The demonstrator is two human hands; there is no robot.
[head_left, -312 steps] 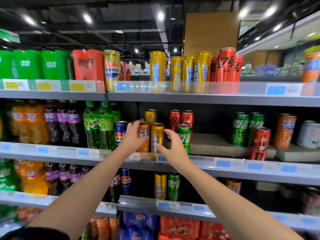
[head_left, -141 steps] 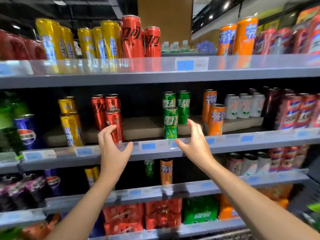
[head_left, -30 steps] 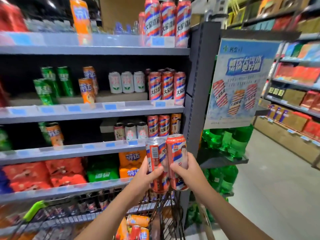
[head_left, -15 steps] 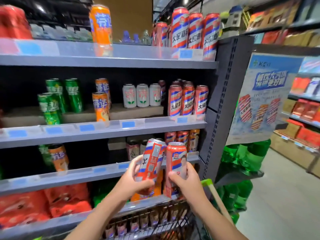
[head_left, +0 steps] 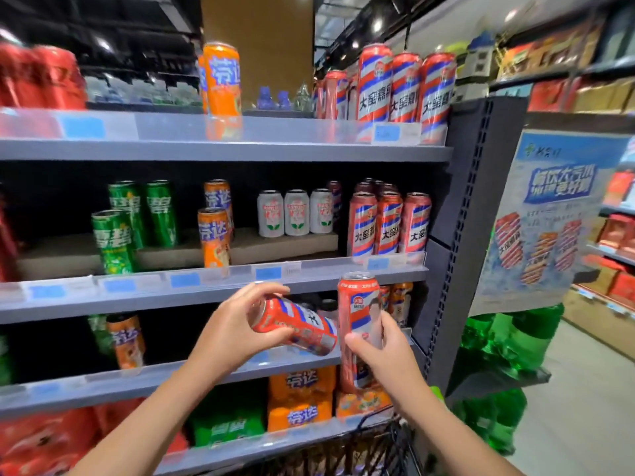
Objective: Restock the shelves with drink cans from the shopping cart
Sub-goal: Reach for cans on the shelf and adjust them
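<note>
Two red striped cans (head_left: 359, 314), one upright, one (head_left: 295, 324) tipped sideways

— What's hanging past the shelf end on my right?
— A blue and white promotional poster (head_left: 553, 214), and large green plastic bottles (head_left: 515, 341) are sitting below it.
— And further right?
— I'm seeing red and brown gift boxes (head_left: 615, 235), blurred.
</note>
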